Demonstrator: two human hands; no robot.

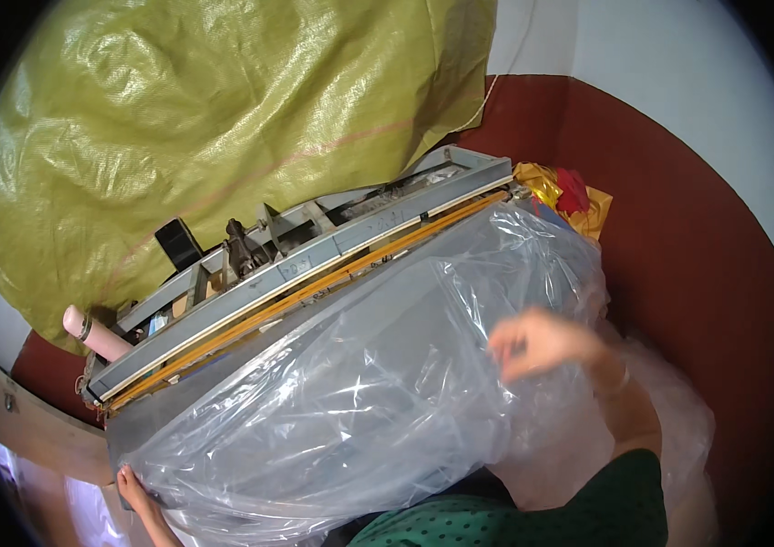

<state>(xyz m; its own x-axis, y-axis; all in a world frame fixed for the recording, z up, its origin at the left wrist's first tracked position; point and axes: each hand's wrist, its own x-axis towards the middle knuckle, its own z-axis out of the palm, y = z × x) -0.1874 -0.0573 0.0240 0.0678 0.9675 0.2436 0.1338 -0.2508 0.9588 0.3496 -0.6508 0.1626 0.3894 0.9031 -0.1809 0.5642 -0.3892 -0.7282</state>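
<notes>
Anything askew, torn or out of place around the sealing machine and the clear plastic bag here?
Nothing looks damaged. The clear plastic bag lies crumpled over the sealing machine; the right hand is motion-blurred on it, the left hand at its lower corner.

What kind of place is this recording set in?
Probably a small packing workshop. A long grey bar-type sealing machine sits on the bench, a big clear plastic bag lies across it under both hands, and a bulging yellow-green woven sack stands behind.

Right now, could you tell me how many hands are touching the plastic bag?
2: the left hand grips the plastic bag at its lower left corner; the blurred right hand rests on its right side.
</notes>
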